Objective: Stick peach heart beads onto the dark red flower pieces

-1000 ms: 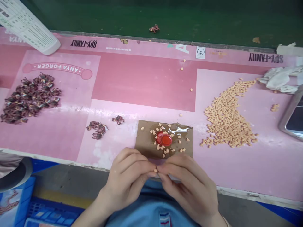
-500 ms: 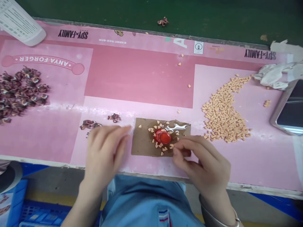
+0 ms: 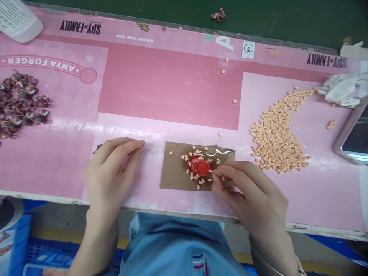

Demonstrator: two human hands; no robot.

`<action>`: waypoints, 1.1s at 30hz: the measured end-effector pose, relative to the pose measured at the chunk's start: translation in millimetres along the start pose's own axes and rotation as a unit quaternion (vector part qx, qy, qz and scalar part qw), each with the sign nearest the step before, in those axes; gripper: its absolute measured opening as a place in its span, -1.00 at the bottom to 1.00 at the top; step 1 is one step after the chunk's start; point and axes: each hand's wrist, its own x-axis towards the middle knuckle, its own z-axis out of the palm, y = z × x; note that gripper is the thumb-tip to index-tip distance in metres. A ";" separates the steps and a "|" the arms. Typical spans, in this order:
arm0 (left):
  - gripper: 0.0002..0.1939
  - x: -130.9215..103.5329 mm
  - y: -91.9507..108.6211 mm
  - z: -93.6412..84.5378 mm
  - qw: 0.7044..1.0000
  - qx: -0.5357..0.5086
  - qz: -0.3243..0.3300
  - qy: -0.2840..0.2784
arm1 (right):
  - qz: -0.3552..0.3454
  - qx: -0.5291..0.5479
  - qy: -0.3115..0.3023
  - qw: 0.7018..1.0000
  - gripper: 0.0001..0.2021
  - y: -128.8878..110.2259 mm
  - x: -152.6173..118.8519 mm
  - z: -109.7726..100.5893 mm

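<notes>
My right hand (image 3: 253, 195) pinches a small tan piece (image 3: 210, 171) between thumb and fingertip. It hovers at the edge of a round red pool (image 3: 203, 168) on a brown rectangular card (image 3: 174, 172). Several similar tan pieces lie scattered around the red pool, in a clear, glossy wet patch (image 3: 220, 151). To the left of the card, my left hand (image 3: 110, 168) is closed, its thumb and fingertips together over the pink table covering. What those fingers hold, if anything, is hidden. A dark brown figure piece (image 3: 98, 148) peeks out behind that hand.
A pile of dark brown figure pieces (image 3: 21, 101) lies far left, below a white bottle (image 3: 21, 21). On the right are a heap of tan pieces (image 3: 277, 134), crumpled white tissue (image 3: 340, 89) and a phone-like device (image 3: 355, 134). One dark piece (image 3: 218, 15) sits on the green surface behind.
My left hand has moved left, away from the card, and its fingertips have closed where a dark brown piece lay. My right hand has brought the tan piece to the red pool's edge.
</notes>
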 end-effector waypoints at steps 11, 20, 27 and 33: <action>-0.52 -25.9 38.0 -5.0 0.930 -0.343 -0.067 -0.112 | 0.022 0.072 -0.014 0.997 -0.80 -10.5 3.5 -12.0; -0.49 -45.9 56.6 -0.7 0.683 -0.675 -0.202 -0.190 | 0.011 0.279 -0.061 0.958 -0.78 -35.7 13.4 -16.7; -0.55 -45.5 57.0 -3.6 0.665 -0.688 -0.210 -0.204 | 0.007 0.263 -0.072 0.962 -0.78 -40.2 7.5 -13.5; -0.67 -39.1 56.4 2.5 0.747 -0.608 -0.203 -0.178 | -0.055 0.115 -0.121 0.984 -0.75 -47.2 3.7 -25.5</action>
